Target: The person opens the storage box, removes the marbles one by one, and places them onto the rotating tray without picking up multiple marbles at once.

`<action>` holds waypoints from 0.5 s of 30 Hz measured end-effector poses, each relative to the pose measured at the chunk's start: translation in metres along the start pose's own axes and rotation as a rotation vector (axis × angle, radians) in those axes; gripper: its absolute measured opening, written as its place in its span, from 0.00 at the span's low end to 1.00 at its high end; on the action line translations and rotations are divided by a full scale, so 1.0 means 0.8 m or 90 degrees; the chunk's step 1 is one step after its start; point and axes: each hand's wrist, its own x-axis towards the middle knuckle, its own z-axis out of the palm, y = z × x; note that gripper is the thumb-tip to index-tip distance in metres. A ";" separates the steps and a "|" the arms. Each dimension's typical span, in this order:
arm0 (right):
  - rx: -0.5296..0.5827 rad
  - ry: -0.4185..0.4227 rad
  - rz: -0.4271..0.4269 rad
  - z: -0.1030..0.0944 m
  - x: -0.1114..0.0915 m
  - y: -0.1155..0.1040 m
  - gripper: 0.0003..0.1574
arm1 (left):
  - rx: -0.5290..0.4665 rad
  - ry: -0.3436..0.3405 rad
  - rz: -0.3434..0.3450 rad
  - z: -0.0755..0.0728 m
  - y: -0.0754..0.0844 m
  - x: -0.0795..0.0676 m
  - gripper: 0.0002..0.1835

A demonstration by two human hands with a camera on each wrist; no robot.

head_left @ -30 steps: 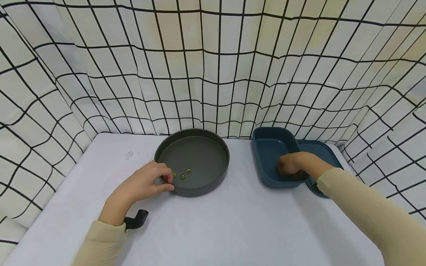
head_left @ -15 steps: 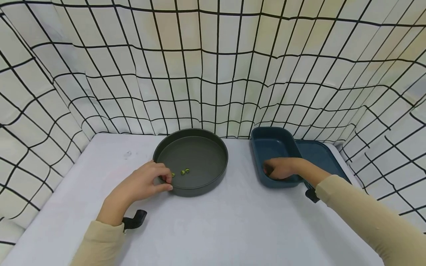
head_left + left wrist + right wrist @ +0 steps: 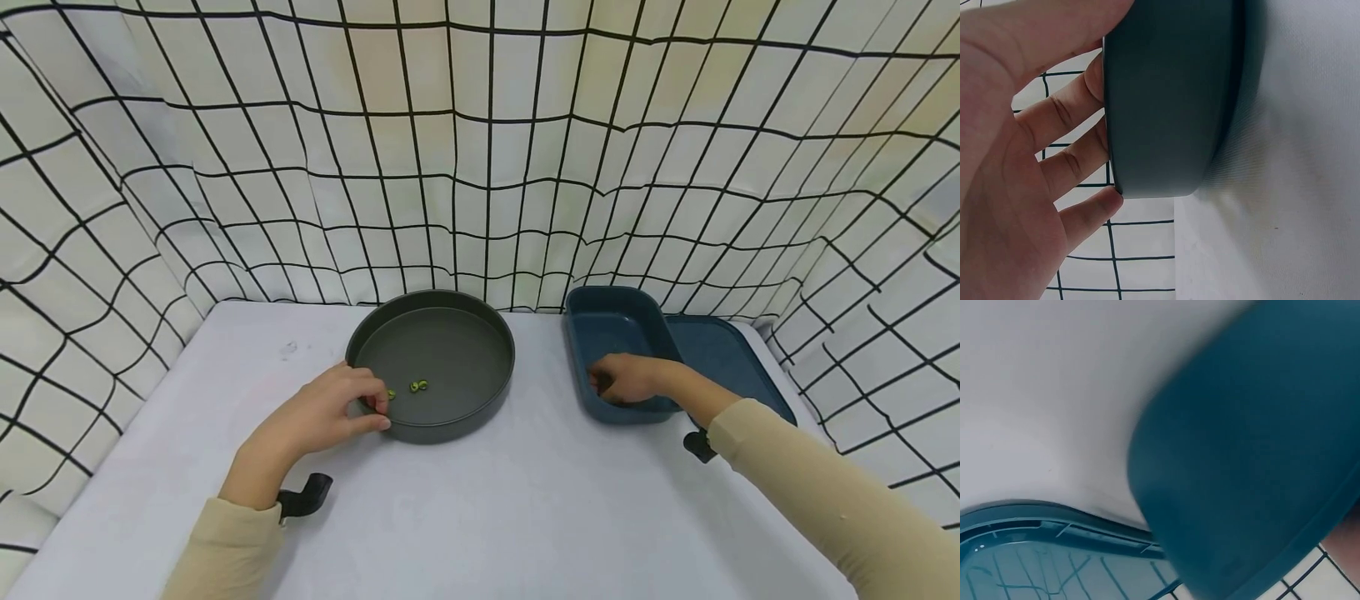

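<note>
At near-left rim, likely surest hold, pinched stiff-looking round dark-grey metallic pan with left hand; couldn't tell grip of right hand.

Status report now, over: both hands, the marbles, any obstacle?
Left hand holds pan at rim. Right hand inside blue box, grasp unclear. Three green marbles visible in pan. No obstacle seen.
</note>
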 end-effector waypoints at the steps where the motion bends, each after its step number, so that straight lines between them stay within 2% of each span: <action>1: 0.009 -0.001 -0.004 0.000 -0.001 0.001 0.07 | -0.001 0.000 0.000 0.000 0.000 0.000 0.12; 6: 0.034 0.005 -0.017 0.001 -0.008 0.010 0.09 | -0.003 0.001 0.004 -0.001 0.001 0.001 0.12; 15: 0.019 0.024 -0.002 -0.001 -0.014 0.017 0.09 | -0.001 0.001 0.002 -0.001 0.001 0.001 0.12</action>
